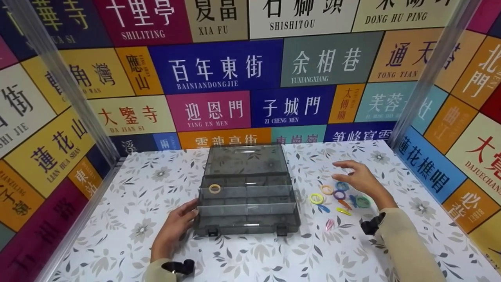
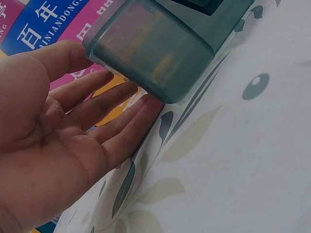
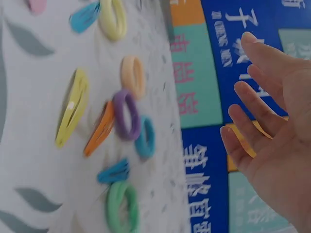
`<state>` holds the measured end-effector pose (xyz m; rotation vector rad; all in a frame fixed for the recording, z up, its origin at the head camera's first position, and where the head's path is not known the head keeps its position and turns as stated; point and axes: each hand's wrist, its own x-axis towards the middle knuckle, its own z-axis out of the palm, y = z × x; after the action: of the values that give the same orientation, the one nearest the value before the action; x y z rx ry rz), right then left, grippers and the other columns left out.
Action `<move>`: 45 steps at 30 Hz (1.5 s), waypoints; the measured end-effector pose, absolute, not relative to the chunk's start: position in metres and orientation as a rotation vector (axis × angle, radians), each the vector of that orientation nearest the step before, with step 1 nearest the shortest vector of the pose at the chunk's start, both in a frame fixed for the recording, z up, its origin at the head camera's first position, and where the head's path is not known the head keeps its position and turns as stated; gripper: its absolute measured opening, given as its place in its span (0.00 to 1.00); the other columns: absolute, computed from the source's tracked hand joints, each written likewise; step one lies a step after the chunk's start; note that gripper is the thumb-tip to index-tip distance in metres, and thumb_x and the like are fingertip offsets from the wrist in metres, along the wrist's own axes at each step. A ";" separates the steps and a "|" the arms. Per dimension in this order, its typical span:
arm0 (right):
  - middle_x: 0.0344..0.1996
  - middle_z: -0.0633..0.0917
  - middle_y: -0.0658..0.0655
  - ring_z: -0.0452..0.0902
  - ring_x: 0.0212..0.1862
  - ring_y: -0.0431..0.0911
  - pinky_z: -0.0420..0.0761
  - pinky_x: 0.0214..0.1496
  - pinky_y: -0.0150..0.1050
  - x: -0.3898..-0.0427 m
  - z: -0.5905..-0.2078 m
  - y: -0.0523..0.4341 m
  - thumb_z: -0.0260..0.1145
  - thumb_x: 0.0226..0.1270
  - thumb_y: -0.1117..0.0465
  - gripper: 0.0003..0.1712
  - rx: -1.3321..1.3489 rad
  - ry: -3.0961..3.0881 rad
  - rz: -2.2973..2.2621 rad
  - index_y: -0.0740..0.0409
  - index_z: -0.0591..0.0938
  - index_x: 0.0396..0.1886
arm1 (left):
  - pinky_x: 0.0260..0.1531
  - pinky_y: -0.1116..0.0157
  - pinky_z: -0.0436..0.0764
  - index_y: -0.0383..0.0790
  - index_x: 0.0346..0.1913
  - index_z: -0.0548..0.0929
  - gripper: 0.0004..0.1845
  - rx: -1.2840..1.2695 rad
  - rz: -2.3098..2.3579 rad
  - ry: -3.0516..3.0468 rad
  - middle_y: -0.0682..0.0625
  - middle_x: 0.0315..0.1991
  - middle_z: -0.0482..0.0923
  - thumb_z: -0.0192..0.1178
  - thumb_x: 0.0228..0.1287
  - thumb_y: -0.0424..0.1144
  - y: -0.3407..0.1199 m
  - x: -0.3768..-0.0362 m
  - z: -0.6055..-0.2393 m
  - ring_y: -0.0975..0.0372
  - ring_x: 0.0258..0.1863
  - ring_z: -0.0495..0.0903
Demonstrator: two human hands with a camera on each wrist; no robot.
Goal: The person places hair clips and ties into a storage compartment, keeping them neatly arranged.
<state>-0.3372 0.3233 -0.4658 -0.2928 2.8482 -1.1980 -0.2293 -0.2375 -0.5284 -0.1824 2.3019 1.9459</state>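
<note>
An open smoky-grey organizer box [image 1: 246, 203] sits mid-table with its lid tipped back. One peach ring [image 1: 214, 188] lies in its back-left compartment. My left hand [image 1: 180, 223] rests with straight fingers against the box's front-left corner [image 2: 160, 48]; the left hand [image 2: 73, 126] shows an open palm. My right hand [image 1: 360, 178] hovers open over a scatter of hair rings and clips right of the box. Below the right hand [image 3: 272, 121] lie a purple ring [image 3: 126, 114], a green ring [image 3: 121, 206], a yellow clip [image 3: 72, 114] and an orange clip [image 3: 99, 128]. It holds nothing.
The floral tablecloth [image 1: 129, 203] covers the table. Walls with colourful sign panels [image 1: 219, 70] close in the back and both sides. A pink clip [image 1: 330, 224] lies nearest the front of the scatter, a yellow ring [image 1: 316, 198] closest to the box.
</note>
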 end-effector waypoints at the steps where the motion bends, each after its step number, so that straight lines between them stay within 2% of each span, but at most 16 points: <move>1: 0.71 0.71 0.66 0.63 0.73 0.65 0.67 0.72 0.65 -0.338 -0.469 0.327 0.68 0.67 0.42 0.38 -0.256 2.836 -1.194 0.55 0.73 0.71 | 0.71 0.44 0.69 0.42 0.73 0.70 0.27 -0.188 1.942 2.298 0.43 0.76 0.65 0.56 0.74 0.37 -0.237 -0.230 -0.528 0.47 0.74 0.65; 3: 0.72 0.70 0.67 0.60 0.74 0.66 0.64 0.73 0.66 -0.340 -0.475 0.333 0.67 0.67 0.40 0.40 -0.197 2.808 -1.186 0.55 0.72 0.72 | 0.71 0.44 0.69 0.43 0.73 0.70 0.27 -0.209 1.938 2.290 0.44 0.76 0.65 0.56 0.74 0.38 -0.238 -0.231 -0.529 0.47 0.74 0.65; 8: 0.73 0.68 0.68 0.58 0.74 0.67 0.59 0.74 0.70 -0.343 -0.484 0.342 0.67 0.69 0.43 0.39 -0.132 2.771 -1.166 0.55 0.71 0.73 | 0.71 0.44 0.69 0.42 0.73 0.70 0.27 -0.192 1.938 2.305 0.44 0.76 0.65 0.56 0.74 0.38 -0.238 -0.232 -0.528 0.48 0.75 0.65; 11: 0.73 0.67 0.69 0.58 0.74 0.68 0.59 0.74 0.70 -0.347 -0.490 0.346 0.66 0.70 0.46 0.37 -0.106 2.749 -1.152 0.55 0.70 0.74 | 0.72 0.44 0.68 0.42 0.74 0.69 0.27 -0.170 1.947 2.305 0.44 0.76 0.64 0.55 0.74 0.37 -0.238 -0.232 -0.527 0.48 0.75 0.64; 15: 0.74 0.64 0.70 0.58 0.74 0.69 0.58 0.73 0.71 -0.349 -0.497 0.352 0.65 0.71 0.45 0.38 -0.057 2.706 -1.120 0.52 0.68 0.75 | 0.72 0.43 0.68 0.42 0.73 0.69 0.27 -0.158 1.961 2.284 0.43 0.76 0.64 0.56 0.74 0.37 -0.237 -0.231 -0.528 0.47 0.75 0.64; 21: 0.71 0.69 0.71 0.64 0.71 0.68 0.64 0.72 0.67 -0.348 -0.506 0.363 0.66 0.71 0.51 0.36 -0.072 2.664 -1.146 0.58 0.68 0.74 | 0.70 0.45 0.70 0.41 0.74 0.68 0.27 -0.133 1.969 2.275 0.42 0.76 0.63 0.54 0.75 0.37 -0.237 -0.231 -0.531 0.46 0.75 0.63; 27: 0.75 0.64 0.68 0.54 0.76 0.68 0.51 0.75 0.72 -0.349 -0.513 0.366 0.66 0.70 0.55 0.37 0.059 2.567 -1.192 0.52 0.66 0.76 | 0.70 0.45 0.70 0.42 0.74 0.69 0.27 -0.154 1.971 2.270 0.43 0.76 0.64 0.55 0.75 0.37 -0.238 -0.232 -0.530 0.46 0.75 0.64; 29: 0.76 0.63 0.67 0.53 0.76 0.68 0.50 0.76 0.72 -0.352 -0.513 0.365 0.67 0.70 0.56 0.36 0.083 2.549 -1.197 0.51 0.67 0.76 | 0.71 0.45 0.70 0.42 0.74 0.69 0.27 -0.164 1.974 2.269 0.43 0.76 0.64 0.55 0.75 0.37 -0.238 -0.232 -0.530 0.47 0.75 0.64; 37: 0.74 0.63 0.73 0.56 0.74 0.71 0.58 0.74 0.69 -0.357 -0.513 0.360 0.68 0.68 0.59 0.36 -0.051 2.607 -1.098 0.56 0.69 0.74 | 0.71 0.45 0.70 0.41 0.73 0.69 0.27 -0.168 1.975 2.281 0.43 0.75 0.65 0.56 0.74 0.37 -0.238 -0.231 -0.530 0.47 0.74 0.65; 41: 0.73 0.63 0.74 0.59 0.72 0.72 0.62 0.73 0.69 -0.357 -0.513 0.360 0.69 0.67 0.57 0.35 -0.095 2.634 -1.047 0.57 0.71 0.73 | 0.70 0.45 0.70 0.41 0.73 0.70 0.27 -0.161 1.975 2.284 0.43 0.75 0.65 0.56 0.74 0.38 -0.238 -0.231 -0.531 0.47 0.74 0.66; 45: 0.73 0.63 0.74 0.59 0.72 0.72 0.62 0.73 0.68 -0.359 -0.514 0.361 0.69 0.67 0.54 0.35 -0.075 2.643 -1.028 0.56 0.72 0.72 | 0.71 0.46 0.70 0.42 0.73 0.71 0.26 -0.175 1.988 2.278 0.44 0.75 0.66 0.56 0.74 0.38 -0.238 -0.231 -0.531 0.48 0.73 0.67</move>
<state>-0.3589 0.3609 -0.5141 -0.0750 2.6429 -1.0277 -0.2312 -0.2382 -0.5311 -0.1752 2.2784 1.9879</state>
